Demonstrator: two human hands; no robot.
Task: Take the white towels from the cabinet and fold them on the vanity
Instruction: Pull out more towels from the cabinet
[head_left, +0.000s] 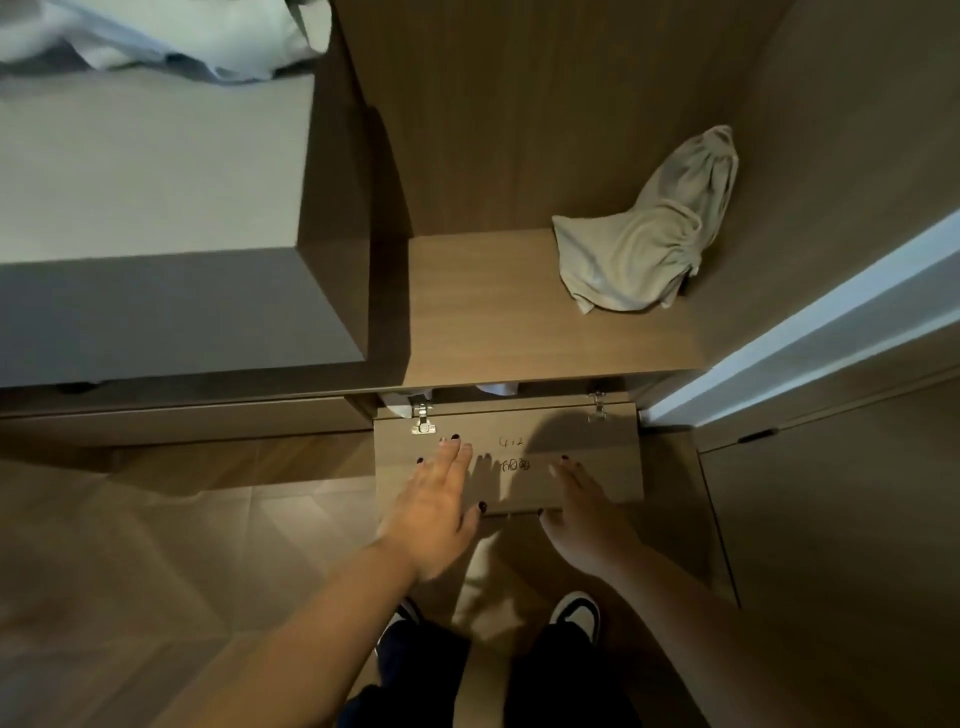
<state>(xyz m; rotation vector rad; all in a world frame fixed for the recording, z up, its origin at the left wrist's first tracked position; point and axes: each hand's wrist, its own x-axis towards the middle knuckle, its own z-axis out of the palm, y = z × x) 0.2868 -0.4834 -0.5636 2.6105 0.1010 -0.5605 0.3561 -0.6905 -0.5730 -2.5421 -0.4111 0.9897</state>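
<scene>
Two hands, left (434, 512) and right (584, 519), spread flat, empty, over one flap door (587, 447); one crumpled towel (639, 239) above.

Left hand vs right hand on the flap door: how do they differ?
The left hand lies palm down, fingers together, reaching further up the flap door toward the hinge. The right hand sits nearer the door's lower edge, thumb curled at that edge, and is more shadowed. Both are open, hold nothing and have dark nails.
</scene>
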